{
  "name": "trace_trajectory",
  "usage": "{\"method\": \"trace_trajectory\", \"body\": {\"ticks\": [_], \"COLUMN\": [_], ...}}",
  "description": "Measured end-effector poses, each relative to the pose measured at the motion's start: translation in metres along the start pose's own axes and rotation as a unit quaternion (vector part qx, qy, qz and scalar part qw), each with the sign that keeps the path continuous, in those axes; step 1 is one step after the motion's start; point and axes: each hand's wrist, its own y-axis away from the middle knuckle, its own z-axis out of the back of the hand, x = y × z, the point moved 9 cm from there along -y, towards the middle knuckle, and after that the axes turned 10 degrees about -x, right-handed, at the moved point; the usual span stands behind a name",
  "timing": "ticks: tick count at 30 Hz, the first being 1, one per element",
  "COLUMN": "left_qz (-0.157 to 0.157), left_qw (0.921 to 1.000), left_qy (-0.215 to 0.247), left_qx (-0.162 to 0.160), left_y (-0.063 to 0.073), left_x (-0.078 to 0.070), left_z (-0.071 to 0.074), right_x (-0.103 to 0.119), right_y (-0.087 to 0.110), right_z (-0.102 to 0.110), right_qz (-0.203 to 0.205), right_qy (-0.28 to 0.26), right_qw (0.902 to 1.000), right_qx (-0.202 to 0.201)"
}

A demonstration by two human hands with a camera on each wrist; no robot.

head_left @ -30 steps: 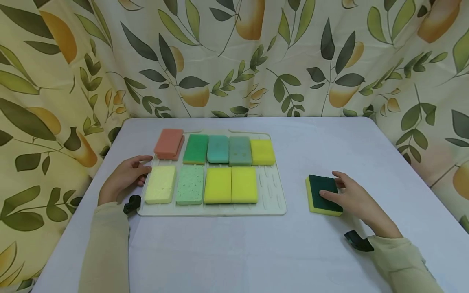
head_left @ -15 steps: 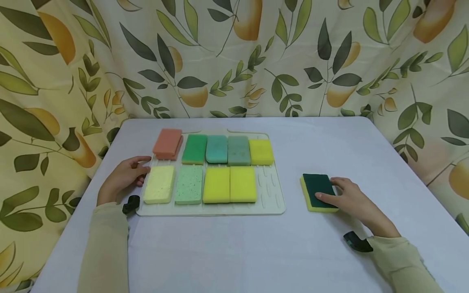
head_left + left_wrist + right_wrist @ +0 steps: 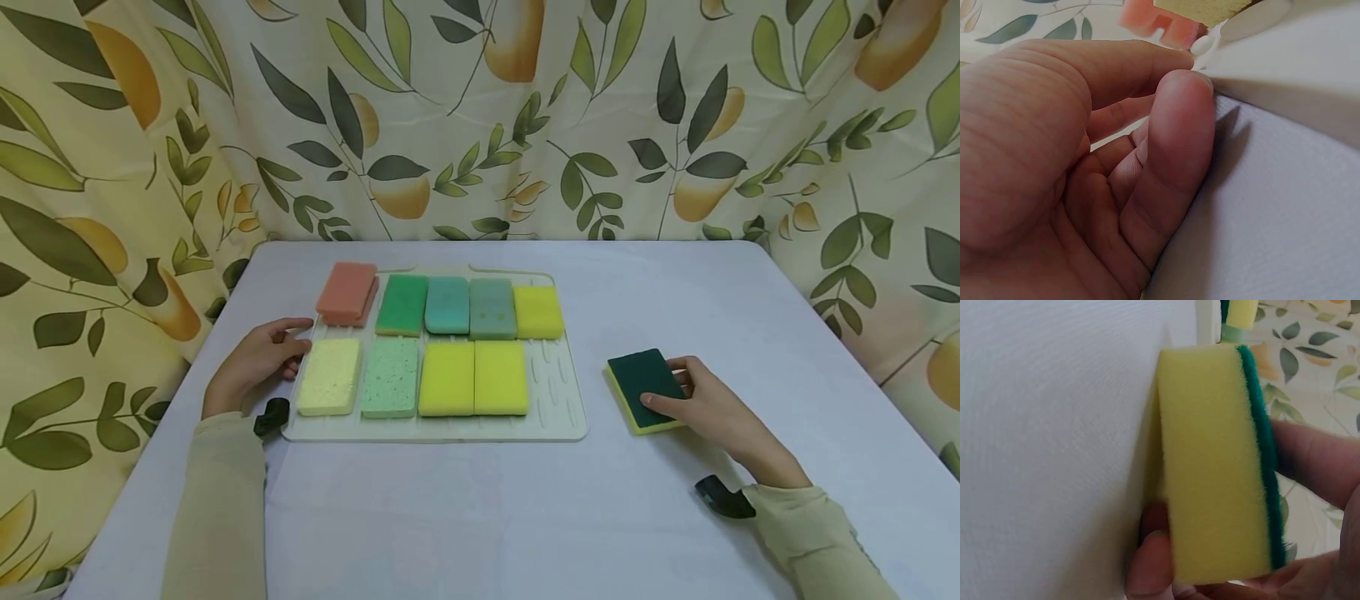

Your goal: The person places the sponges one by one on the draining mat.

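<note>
On the right, my right hand grips a yellow sponge with a dark green scouring face. In the right wrist view, the thumb lies on the green side, and fingers curl beneath the yellow foam, which tilts up off the cloth. My left hand is at the left edge of a white ribbed tray, thumb and index fingertip pinching its rim. Two rows of sponges lie on the tray; a pale yellow one and a speckled green one are nearest that hand.
Two bright yellow sponges fill the front row's middle. Behind are a pink stack, green, teal and grey-green sponges, and another yellow one. A leaf-patterned curtain borders the white-covered table.
My right hand has moved slightly left with the green-faced sponge, turning it and lifting one side as the fingers slid under. The left hand and tray have stayed in place.
</note>
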Motion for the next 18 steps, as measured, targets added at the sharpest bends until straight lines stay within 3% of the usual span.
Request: {"method": "trace_trajectory", "body": {"ticks": [18], "left_qz": [0.002], "left_qw": [1.0000], "left_qy": [-0.002], "left_qx": [0.002], "left_y": [-0.0013], "left_x": [0.0019], "left_z": [0.0000], "right_x": [0.0043], "right_y": [-0.0028], "right_z": [0.0069], "right_qz": [-0.002], "right_qy": [-0.085], "right_qw": [0.9963], "right_qx": [-0.011]}}
